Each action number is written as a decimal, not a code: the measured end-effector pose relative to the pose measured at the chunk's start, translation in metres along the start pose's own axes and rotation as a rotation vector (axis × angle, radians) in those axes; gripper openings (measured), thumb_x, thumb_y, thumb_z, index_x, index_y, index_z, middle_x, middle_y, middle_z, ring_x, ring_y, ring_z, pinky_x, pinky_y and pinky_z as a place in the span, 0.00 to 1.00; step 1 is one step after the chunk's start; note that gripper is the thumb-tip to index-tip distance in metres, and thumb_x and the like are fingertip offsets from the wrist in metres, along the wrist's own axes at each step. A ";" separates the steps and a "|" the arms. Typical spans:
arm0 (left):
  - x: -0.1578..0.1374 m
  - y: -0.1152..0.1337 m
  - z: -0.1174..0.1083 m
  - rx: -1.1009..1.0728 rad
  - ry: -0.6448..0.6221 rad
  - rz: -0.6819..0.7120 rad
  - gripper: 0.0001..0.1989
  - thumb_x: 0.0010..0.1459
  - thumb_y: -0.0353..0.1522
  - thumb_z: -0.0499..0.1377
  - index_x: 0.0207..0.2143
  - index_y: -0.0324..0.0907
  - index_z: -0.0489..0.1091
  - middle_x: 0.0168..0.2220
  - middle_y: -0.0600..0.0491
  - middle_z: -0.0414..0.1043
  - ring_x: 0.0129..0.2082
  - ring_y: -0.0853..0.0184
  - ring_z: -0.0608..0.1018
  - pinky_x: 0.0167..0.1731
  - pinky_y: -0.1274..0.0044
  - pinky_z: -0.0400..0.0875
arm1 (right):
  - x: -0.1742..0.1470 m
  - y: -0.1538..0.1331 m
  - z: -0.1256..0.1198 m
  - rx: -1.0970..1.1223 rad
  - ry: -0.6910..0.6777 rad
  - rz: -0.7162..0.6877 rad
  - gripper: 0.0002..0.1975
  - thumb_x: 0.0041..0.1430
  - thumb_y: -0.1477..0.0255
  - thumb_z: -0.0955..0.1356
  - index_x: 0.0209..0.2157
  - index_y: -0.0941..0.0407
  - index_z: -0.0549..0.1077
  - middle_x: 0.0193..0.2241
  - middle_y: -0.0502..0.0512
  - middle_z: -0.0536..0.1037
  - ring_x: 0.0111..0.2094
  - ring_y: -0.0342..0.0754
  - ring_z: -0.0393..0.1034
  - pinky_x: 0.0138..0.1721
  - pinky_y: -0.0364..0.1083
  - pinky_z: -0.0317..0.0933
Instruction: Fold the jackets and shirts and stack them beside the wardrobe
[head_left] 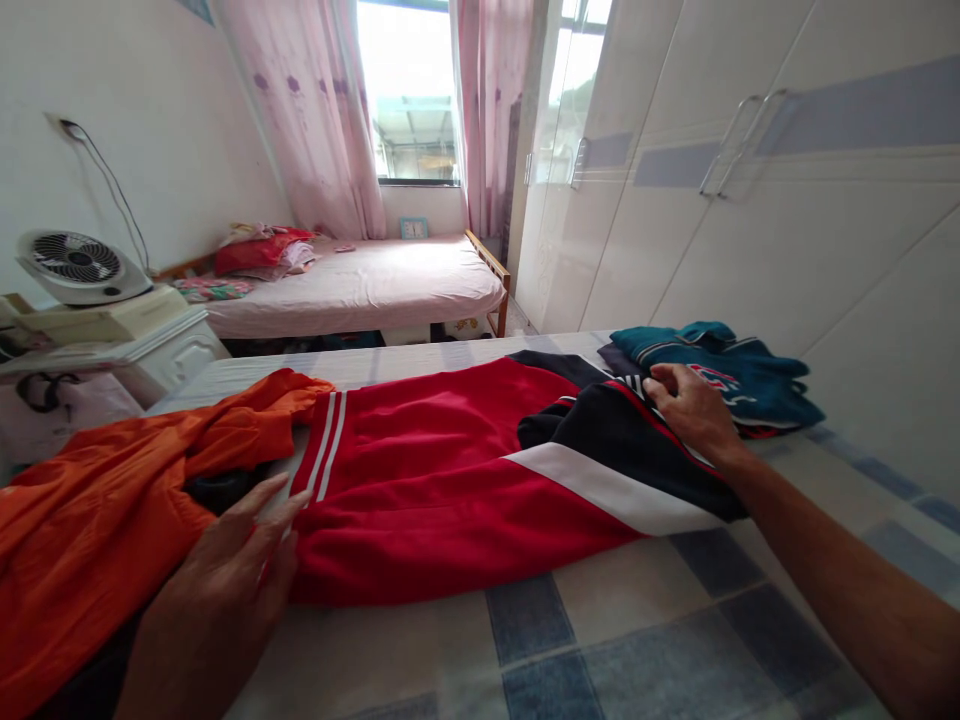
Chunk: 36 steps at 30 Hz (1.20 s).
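Observation:
A red jacket (450, 520) with black and white panels lies partly folded on the bed in front of me. Its striped hem points left. My left hand (225, 560) is at that hem, fingers stretched out and apart, the fingertips at the edge of the cloth. My right hand (690, 405) is closed, with its fingers pinching the black striped edge at the jacket's other end. Just beyond it sits a folded teal garment (720, 360) with red and white lettering. An orange garment (97, 500) lies spread at the left, close to my left hand.
Under the clothes is a bed with a blue and white checked sheet (615, 610). A second bed with a pink sheet (360, 285) stands by the window. White wardrobes (720, 260) line the right side. A small fan (79, 262) stands on a white cabinet (172, 345) at the left.

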<state>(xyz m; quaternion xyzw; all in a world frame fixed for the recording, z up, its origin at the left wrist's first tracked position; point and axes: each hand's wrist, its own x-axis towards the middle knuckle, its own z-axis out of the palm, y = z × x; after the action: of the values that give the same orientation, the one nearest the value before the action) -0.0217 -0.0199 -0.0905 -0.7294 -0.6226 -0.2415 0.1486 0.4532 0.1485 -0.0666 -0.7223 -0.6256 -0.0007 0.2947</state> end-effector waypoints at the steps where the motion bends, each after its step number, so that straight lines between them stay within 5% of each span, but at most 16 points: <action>1: 0.004 0.007 0.001 -0.026 -0.004 0.095 0.19 0.61 0.38 0.46 0.53 0.46 0.64 0.59 0.47 0.60 0.57 0.57 0.67 0.55 0.64 0.62 | 0.004 -0.009 -0.002 -0.033 0.019 -0.074 0.20 0.59 0.62 0.60 0.47 0.57 0.71 0.45 0.61 0.76 0.46 0.55 0.71 0.48 0.51 0.61; 3: 0.011 0.020 0.007 -0.036 -0.022 0.298 0.19 0.62 0.36 0.47 0.54 0.47 0.63 0.61 0.49 0.58 0.59 0.59 0.65 0.55 0.66 0.62 | 0.013 -0.031 -0.002 -0.045 -0.062 -0.231 0.18 0.61 0.64 0.58 0.45 0.55 0.73 0.44 0.58 0.77 0.45 0.52 0.71 0.47 0.48 0.61; 7: 0.013 0.031 0.039 0.091 -0.047 0.533 0.26 0.59 0.44 0.52 0.59 0.49 0.60 0.61 0.50 0.61 0.59 0.56 0.64 0.53 0.65 0.63 | 0.022 -0.068 0.018 -0.047 -0.450 -0.465 0.15 0.59 0.64 0.61 0.42 0.52 0.75 0.41 0.52 0.79 0.42 0.49 0.72 0.45 0.45 0.60; 10: 0.003 0.028 0.060 0.144 -0.079 0.546 0.32 0.55 0.51 0.53 0.61 0.51 0.57 0.59 0.49 0.64 0.57 0.56 0.68 0.54 0.64 0.60 | 0.020 -0.084 0.036 -0.226 -0.625 -0.568 0.15 0.54 0.63 0.66 0.43 0.51 0.75 0.42 0.54 0.78 0.45 0.54 0.70 0.45 0.49 0.59; 15: -0.008 0.025 0.070 0.149 -0.144 0.492 0.34 0.56 0.52 0.51 0.62 0.52 0.54 0.60 0.50 0.62 0.57 0.56 0.67 0.56 0.64 0.56 | 0.019 -0.087 0.046 -0.423 -0.653 -0.586 0.09 0.52 0.69 0.65 0.32 0.53 0.77 0.37 0.58 0.78 0.43 0.56 0.70 0.43 0.53 0.57; 19: -0.008 0.027 0.070 0.125 -0.131 0.465 0.33 0.56 0.52 0.50 0.62 0.53 0.53 0.60 0.50 0.61 0.57 0.57 0.67 0.57 0.64 0.54 | 0.018 -0.081 0.047 -0.443 -0.617 -0.607 0.16 0.49 0.72 0.66 0.42 0.52 0.74 0.47 0.58 0.74 0.47 0.54 0.67 0.42 0.50 0.56; 23: -0.008 0.029 0.070 0.094 -0.102 0.459 0.33 0.56 0.52 0.51 0.62 0.52 0.54 0.59 0.50 0.63 0.56 0.57 0.68 0.56 0.64 0.55 | 0.015 -0.083 0.043 -0.493 -0.552 -0.604 0.10 0.52 0.73 0.64 0.36 0.53 0.74 0.40 0.56 0.76 0.44 0.52 0.68 0.43 0.49 0.55; 27: -0.009 0.031 0.069 0.118 -0.097 0.453 0.33 0.57 0.52 0.50 0.62 0.51 0.54 0.60 0.50 0.62 0.57 0.57 0.68 0.55 0.64 0.57 | 0.027 -0.089 0.019 -0.542 -0.316 -0.495 0.14 0.57 0.73 0.59 0.41 0.59 0.71 0.45 0.65 0.73 0.47 0.56 0.66 0.46 0.52 0.54; 32: -0.009 0.032 0.067 0.093 -0.088 0.434 0.32 0.57 0.51 0.51 0.61 0.52 0.55 0.59 0.50 0.63 0.56 0.56 0.68 0.55 0.63 0.57 | 0.058 -0.099 -0.035 -0.387 0.095 -0.147 0.18 0.60 0.70 0.56 0.47 0.63 0.67 0.40 0.70 0.74 0.41 0.60 0.70 0.42 0.54 0.59; 36: -0.008 0.031 0.068 0.049 -0.104 0.414 0.31 0.56 0.51 0.51 0.60 0.53 0.57 0.59 0.50 0.64 0.57 0.56 0.68 0.56 0.63 0.57 | 0.043 -0.128 -0.063 -0.121 0.276 -0.202 0.18 0.60 0.67 0.57 0.46 0.61 0.67 0.37 0.65 0.75 0.40 0.58 0.69 0.42 0.52 0.60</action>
<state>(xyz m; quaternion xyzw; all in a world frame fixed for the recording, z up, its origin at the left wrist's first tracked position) 0.0193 0.0030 -0.1494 -0.8492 -0.4722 -0.1528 0.1804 0.3696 0.1660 0.0562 -0.6653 -0.6472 -0.1671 0.3324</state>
